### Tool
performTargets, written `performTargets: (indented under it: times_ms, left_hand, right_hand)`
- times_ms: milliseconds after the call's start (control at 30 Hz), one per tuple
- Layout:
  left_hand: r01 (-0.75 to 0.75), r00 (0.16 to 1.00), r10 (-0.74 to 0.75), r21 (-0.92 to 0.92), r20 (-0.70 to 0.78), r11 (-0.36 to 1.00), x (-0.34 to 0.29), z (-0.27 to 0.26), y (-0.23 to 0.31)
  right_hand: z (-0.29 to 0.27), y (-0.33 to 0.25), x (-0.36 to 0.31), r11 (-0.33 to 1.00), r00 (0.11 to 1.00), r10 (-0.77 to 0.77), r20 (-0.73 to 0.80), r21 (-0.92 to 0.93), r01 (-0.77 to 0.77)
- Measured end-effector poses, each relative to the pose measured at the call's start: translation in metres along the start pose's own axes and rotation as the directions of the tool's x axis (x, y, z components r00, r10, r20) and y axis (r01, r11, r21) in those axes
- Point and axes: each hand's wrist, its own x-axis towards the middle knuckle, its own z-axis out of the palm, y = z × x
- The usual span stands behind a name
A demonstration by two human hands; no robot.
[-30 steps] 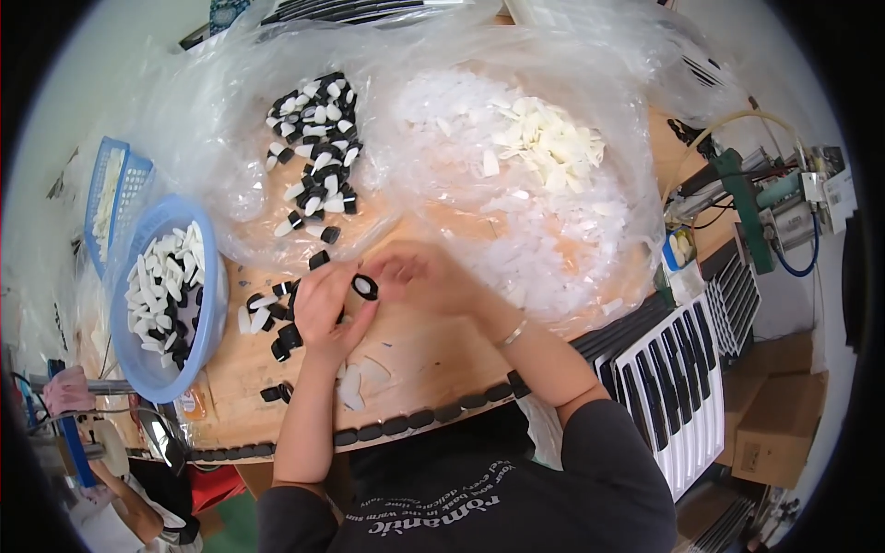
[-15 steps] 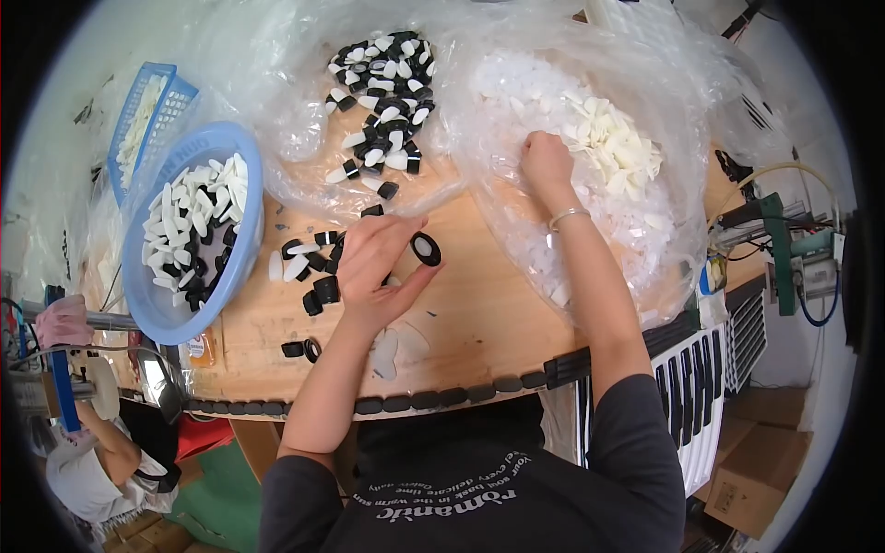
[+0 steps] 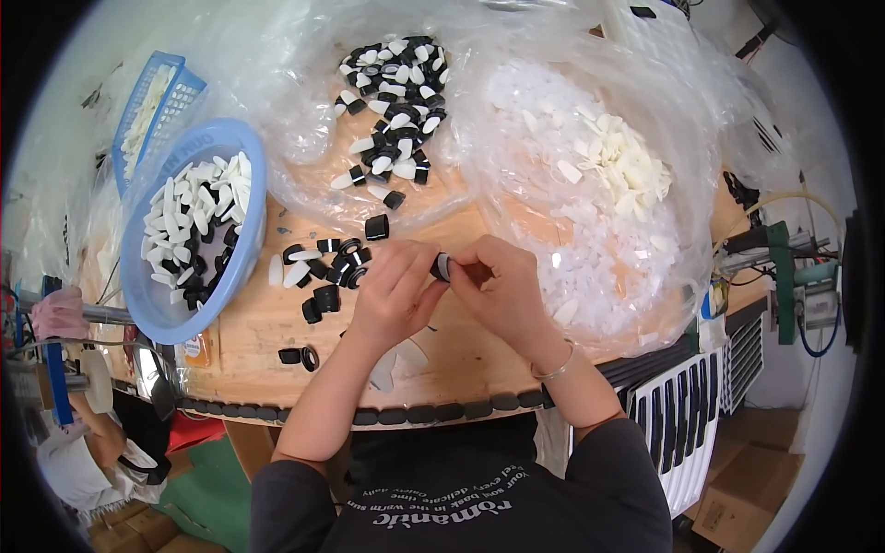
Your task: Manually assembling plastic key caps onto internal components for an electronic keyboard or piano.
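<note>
Black and short, a rounded band with a pale grey-white oval face [image 3: 441,267] sits between the two hands, raised over the light wooden bench [image 3: 249,369]. The left hand [image 3: 387,290] grips it, thumb below and fingers above, closed around its left side. The right hand [image 3: 502,286] has thumb and forefinger pinched together on the pale side; whether a thin piece lies between them is hidden.

The step in hand looks like two-handed fitting or adjusting at that pale face. The next move would seem to call for a steady left grip and a small, careful push or release by the right fingertips.

Loose black bands with white tongue-shaped pieces [image 3: 327,297] lie just beyond the left hand, and thin translucent white plastic flakes [image 3: 590,286] spread near the right.
</note>
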Motion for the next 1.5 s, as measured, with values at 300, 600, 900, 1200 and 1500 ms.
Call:
performTargets:
  times_ms: [300,600,900,1200,1500]
  left_hand:
    - [-0.025,0.999,0.028,-0.066,0.045,0.997,0.002,-0.002,0.002]
    - [-0.018,0.997,0.022,-0.047,0.078,0.999,0.000,0.007,0.004]
    - [0.479,0.878,-0.464,-0.250,0.120,0.841,-0.005,-0.002,0.005]
    - [0.463,0.885,-0.466,-0.117,0.005,0.879,-0.004,-0.014,-0.001]
    - [0.611,0.633,-0.691,-0.774,0.349,0.169,0.001,-0.031,-0.011]
  right_hand:
    - [-0.009,0.011,0.004,0.650,0.814,0.378,0.440,0.500,-0.572]
    - [-0.006,0.034,0.003,0.552,0.800,0.377,0.466,0.581,-0.598]
    - [-0.007,0.028,0.003,0.772,0.932,0.292,0.214,0.522,-0.362]
    - [-0.010,0.023,0.003,0.780,0.943,0.293,0.156,0.532,-0.330]
    - [-0.006,0.020,0.009,0.652,0.931,0.314,0.184,0.671,-0.352]
